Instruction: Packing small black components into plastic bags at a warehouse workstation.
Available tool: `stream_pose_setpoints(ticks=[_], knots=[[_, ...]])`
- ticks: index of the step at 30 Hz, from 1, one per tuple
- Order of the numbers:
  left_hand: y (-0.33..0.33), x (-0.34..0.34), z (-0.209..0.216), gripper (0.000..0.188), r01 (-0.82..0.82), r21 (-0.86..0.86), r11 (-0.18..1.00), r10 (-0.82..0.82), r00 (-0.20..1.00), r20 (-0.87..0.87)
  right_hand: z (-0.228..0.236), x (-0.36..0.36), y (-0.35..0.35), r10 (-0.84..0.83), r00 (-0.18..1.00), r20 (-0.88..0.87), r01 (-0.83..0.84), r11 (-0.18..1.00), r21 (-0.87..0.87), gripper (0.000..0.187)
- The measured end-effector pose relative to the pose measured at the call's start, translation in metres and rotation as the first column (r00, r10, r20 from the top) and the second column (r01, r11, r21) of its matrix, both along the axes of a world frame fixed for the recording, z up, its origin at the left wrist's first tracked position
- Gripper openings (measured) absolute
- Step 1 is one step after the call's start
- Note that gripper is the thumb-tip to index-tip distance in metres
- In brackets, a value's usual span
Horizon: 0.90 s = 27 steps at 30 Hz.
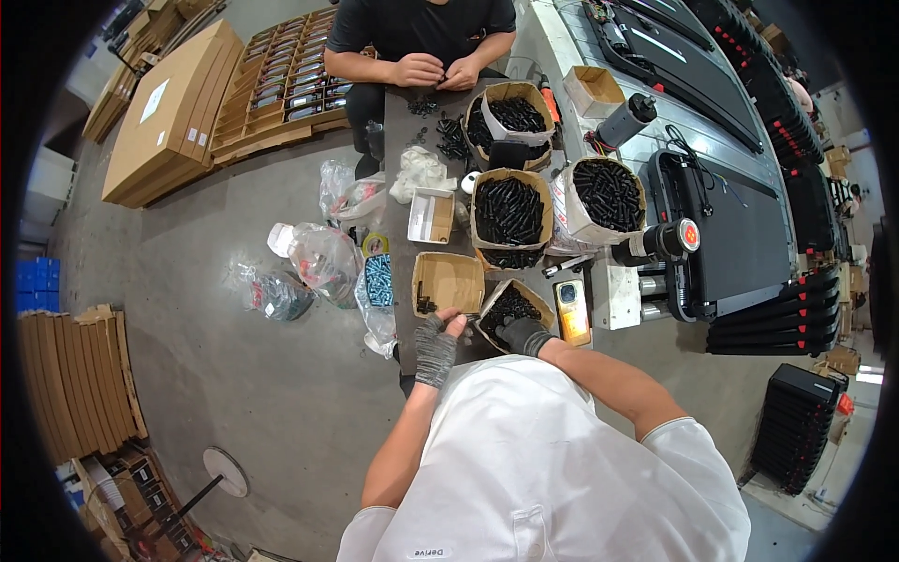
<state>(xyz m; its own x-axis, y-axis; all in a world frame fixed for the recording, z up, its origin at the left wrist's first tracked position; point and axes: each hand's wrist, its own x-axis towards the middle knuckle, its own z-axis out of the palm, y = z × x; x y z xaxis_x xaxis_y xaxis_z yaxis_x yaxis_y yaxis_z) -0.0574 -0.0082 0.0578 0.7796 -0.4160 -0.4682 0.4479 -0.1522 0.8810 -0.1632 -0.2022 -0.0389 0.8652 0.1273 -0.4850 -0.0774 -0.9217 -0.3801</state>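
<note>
My left hand (437, 348), in a grey fingerless glove, is at the near edge of a shallow cardboard box (449, 267). Its thumb and fingers are pinched together; what they hold is too small to name. A few small black parts (426, 304) lie in that box's near left corner. To the right, my gloved right hand (524, 335) reaches into a cardboard box (540, 306) of small black parts (510, 304). Its fingertips are hidden among the parts, so their grip does not show.
Boxes of black cylindrical parts (508, 211) stand farther up the dark table. A yellow phone (572, 311) lies right of my right hand. Across the table, another person's hands (419, 70) are near loose black parts. Blue screws (378, 279) and plastic bags (323, 258) are at the left edge.
</note>
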Motion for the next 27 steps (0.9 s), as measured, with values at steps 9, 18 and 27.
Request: stream_pose_setpoints(ticks=[9, 18, 27], knots=[[0.005, -0.004, -0.022, 0.021, -0.026, -0.071, 0.997, 0.025, 0.999, -0.020, 0.001, 0.003, -0.029, -0.188, 0.977, -0.099, 0.206, 0.954, 0.219, 0.017], [0.000, -0.009, -0.007, 0.025, 0.076, -0.053, 0.996, -0.081, 0.992, -0.095, 0.076, -0.011, -0.055, -0.393, 0.776, -0.493, 0.617, 0.311, 0.722, 0.023], [-0.017, -0.010, 0.001, 0.026, 0.175, 0.015, 0.984, -0.175, 0.985, 0.001, 0.056, -0.016, -0.024, -0.477, 0.465, -0.746, 0.652, -0.386, 0.653, 0.014]])
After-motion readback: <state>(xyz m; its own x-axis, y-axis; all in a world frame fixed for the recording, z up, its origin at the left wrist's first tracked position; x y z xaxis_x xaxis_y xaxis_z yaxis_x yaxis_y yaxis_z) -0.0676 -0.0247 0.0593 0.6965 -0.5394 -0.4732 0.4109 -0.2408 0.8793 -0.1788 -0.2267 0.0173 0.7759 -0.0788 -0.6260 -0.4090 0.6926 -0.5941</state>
